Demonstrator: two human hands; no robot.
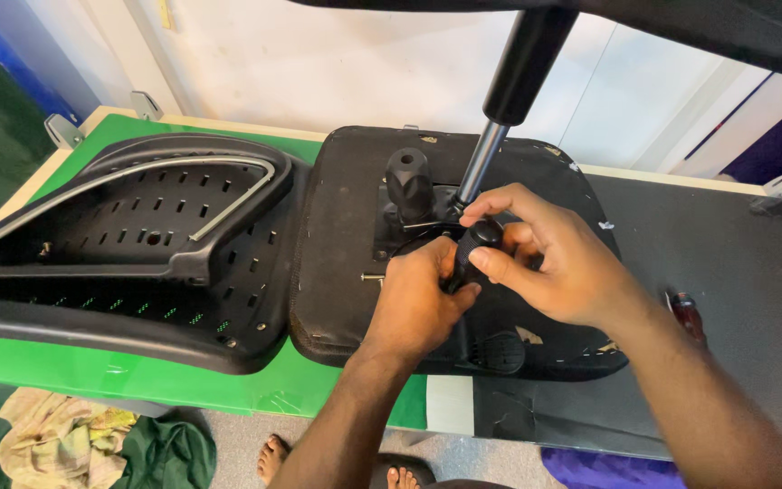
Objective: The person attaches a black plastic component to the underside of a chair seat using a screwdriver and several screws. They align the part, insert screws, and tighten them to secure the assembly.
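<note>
An upturned black office chair seat (337, 272) lies on the table, its metal mechanism plate facing up. From the plate a gas cylinder (513, 86) rises toward the upper right. My left hand (418, 303) is closed around the lower part of a black-handled tool (474, 246) at the mechanism. My right hand (545, 258) pinches the tool's rounded black top with thumb and fingers. A black knob (407, 181) stands upright just left of the cylinder. A small screw (371, 278) lies on the seat beside my left hand.
A black plastic chair backrest (128, 254) with slots lies to the left on a green table cover (138, 371). A red-handled screwdriver (688, 317) rests on the dark sheet at right. Cloths (65, 435) lie on the floor; my bare toes (273, 457) show below the table edge.
</note>
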